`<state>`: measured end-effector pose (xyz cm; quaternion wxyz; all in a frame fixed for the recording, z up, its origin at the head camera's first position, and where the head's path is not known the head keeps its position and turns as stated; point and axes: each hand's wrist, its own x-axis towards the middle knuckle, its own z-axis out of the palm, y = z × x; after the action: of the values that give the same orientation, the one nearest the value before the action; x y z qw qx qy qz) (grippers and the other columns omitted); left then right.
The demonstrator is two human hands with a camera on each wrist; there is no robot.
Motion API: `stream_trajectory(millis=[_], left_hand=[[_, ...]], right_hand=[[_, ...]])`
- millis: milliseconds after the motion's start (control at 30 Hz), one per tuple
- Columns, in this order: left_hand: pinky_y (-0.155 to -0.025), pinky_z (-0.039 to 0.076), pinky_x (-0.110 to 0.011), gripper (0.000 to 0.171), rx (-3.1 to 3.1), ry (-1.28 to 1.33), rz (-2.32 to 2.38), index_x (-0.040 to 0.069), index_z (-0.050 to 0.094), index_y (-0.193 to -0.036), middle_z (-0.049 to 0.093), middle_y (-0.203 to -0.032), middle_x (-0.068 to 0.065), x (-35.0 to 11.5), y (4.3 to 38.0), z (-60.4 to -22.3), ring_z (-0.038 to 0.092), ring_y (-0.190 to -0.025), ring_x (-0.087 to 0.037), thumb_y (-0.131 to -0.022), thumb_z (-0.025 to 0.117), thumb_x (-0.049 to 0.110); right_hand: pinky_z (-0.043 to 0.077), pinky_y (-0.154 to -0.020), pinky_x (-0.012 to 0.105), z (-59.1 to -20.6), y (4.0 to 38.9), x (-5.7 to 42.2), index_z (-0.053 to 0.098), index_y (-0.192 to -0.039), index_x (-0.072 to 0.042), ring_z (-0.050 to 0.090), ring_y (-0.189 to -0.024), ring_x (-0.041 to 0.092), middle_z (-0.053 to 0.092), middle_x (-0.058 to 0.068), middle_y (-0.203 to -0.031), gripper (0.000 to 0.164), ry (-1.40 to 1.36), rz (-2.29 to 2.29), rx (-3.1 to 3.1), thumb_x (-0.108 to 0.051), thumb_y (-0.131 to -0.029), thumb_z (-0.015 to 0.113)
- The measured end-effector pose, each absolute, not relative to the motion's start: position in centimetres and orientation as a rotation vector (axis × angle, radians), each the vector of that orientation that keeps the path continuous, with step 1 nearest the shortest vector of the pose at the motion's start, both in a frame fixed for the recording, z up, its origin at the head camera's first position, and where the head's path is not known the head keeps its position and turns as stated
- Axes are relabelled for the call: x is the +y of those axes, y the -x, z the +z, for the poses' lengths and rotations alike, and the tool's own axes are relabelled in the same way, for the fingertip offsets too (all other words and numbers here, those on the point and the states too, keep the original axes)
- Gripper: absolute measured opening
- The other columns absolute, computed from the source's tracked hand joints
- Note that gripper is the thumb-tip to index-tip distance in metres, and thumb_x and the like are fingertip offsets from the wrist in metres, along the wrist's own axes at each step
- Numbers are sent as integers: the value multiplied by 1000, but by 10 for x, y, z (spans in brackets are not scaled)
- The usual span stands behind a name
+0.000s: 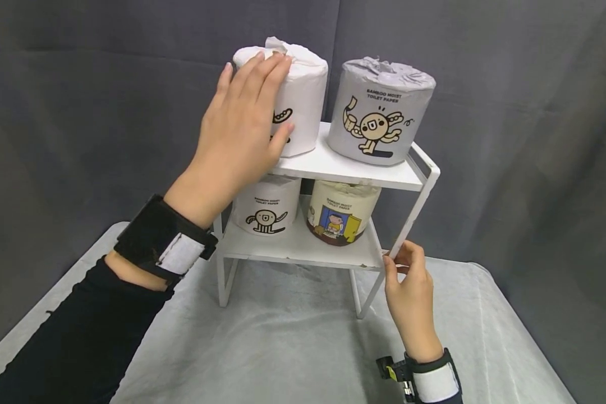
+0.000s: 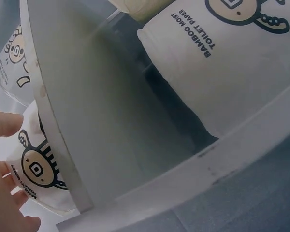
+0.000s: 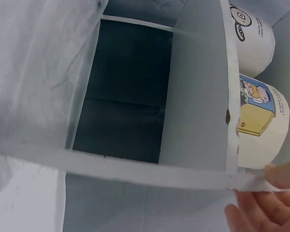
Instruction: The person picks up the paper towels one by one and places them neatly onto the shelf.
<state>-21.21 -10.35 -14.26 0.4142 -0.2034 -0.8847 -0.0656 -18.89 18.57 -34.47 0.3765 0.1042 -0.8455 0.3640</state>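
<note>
A white two-tier shelf (image 1: 303, 258) bears wrapped toilet paper rolls. My left hand (image 1: 239, 126) lies against the front of the white toilet paper roll (image 1: 303, 90) at the top left. Its fingers are straight and reach the roll's upper rim, while the thumb is spread to the right; the left wrist view shows fingertips beside this roll (image 2: 38, 166). Lower down, my right hand (image 1: 411, 294) pinches the shelf's right front leg (image 1: 409, 224) between thumb and fingers. In the right wrist view the thumb (image 3: 285, 175) presses on that leg.
A second wrapped roll (image 1: 384, 112) stands at the top right. On the lower tier are a white roll (image 1: 265, 207) and a cream roll (image 1: 343, 216) with a coloured picture. The shelf stands on a table under a pale cloth (image 1: 283, 336), before a grey curtain (image 1: 510, 112).
</note>
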Motion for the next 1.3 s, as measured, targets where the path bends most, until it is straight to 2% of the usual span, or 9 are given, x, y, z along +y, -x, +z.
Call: stream_trajectory(millis=[200, 500, 833, 933, 1067, 1167, 1300], left_hand=[[-120, -1, -41, 69, -2228, 504, -205, 6, 23, -156, 21, -163, -7, -105, 204, -153, 13, -150, -21, -100, 55, 28], [-120, 7, -45, 67, -2109, 548, -298, 6, 31, -153, 26, -161, -7, -110, 187, -185, 18, -149, -22, -96, 62, 22], [-115, 18, -58, 67, -1993, 506, -459, 7, 37, -150, 34, -157, -8, -124, 144, -267, 28, -145, -29, -91, 65, 17], [-114, 19, -59, 62, -2013, 467, -495, 8, 37, -151, 35, -156, -8, -126, 132, -291, 30, -144, -31, -94, 58, 24], [-114, 19, -58, 56, -2066, 423, -505, 9, 37, -151, 36, -156, -8, -128, 121, -317, 32, -143, -32, -103, 41, 39], [-115, 19, -56, 57, -2092, 418, -494, 10, 38, -150, 36, -156, -7, -129, 116, -331, 33, -142, -32, -105, 34, 45], [-116, 19, -55, 57, -2097, 431, -469, 9, 40, -149, 38, -155, -6, -131, 114, -343, 35, -141, -32, -106, 32, 46]], right_hand=[[53, -77, 49, -344, 179, 194, 51, -124, 8, 65, -88, 35, 67, 22, -100, 40, -306, 865, -2246, 6, -88, 69], [51, -81, 47, -343, 157, 195, 45, -138, 4, 64, -99, 34, 61, 19, -123, 57, -318, 841, -2275, 7, -87, 71], [49, -78, 40, -346, 141, 183, 50, -135, 2, 64, -91, 27, 63, 13, -115, 58, -402, 767, -2168, 8, -83, 74], [49, -77, 38, -349, 139, 178, 52, -133, 1, 64, -93, 25, 64, 12, -115, 58, -486, 704, -2125, 8, -80, 76], [50, -76, 40, -353, 135, 172, 54, -134, -4, 62, -98, 22, 64, 9, -114, 61, -566, 643, -2110, 3, -79, 79], [50, -84, 41, -354, 134, 168, 56, -133, -6, 61, -105, 24, 64, 9, -118, 59, -620, 616, -2104, -2, -79, 79], [41, -99, 36, -353, 132, 167, 58, -132, -5, 58, -115, 26, 62, 9, -128, 43, -672, 608, -2153, -25, -95, 68]])
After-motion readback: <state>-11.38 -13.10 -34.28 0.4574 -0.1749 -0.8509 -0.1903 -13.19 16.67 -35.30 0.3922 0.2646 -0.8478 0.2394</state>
